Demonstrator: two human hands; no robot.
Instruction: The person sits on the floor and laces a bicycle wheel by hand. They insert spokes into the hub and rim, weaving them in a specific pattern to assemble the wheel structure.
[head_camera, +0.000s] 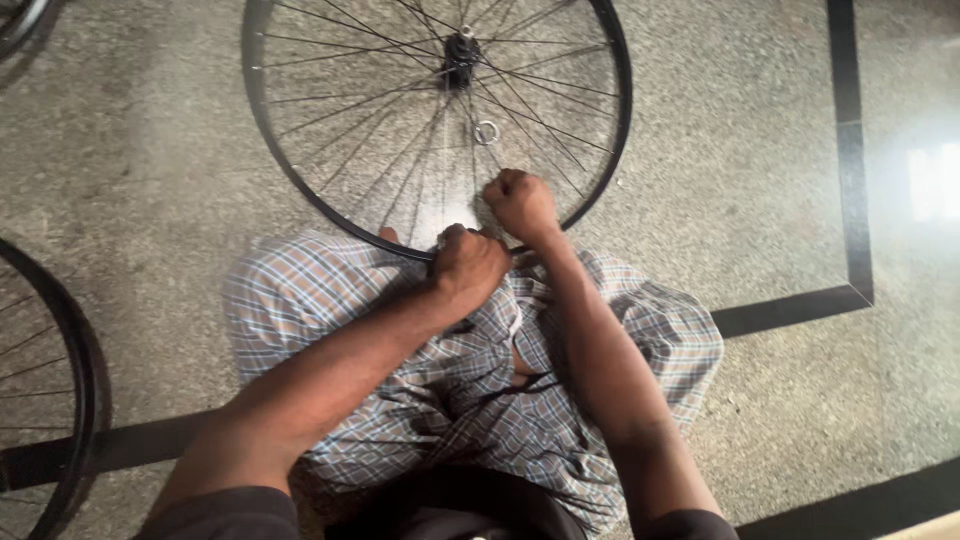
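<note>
A bare bicycle wheel (290, 175), with a black rim, thin spokes and a dark hub (460, 55), lies flat on the floor in front of my lap. My left hand (468, 265) is closed on the near edge of the rim. My right hand (520, 203) is a fist just beyond it, inside the rim among the spokes; what it pinches is too small to tell. A small metal ring (487, 131) lies on the floor between the spokes, a little past my right hand.
I sit on a speckled stone floor (730, 150) with black inlay strips (848, 150), a checked cloth (300, 290) over my legs. Another spoked wheel (82, 390) lies at the left edge. Part of a third rim (15, 25) shows top left.
</note>
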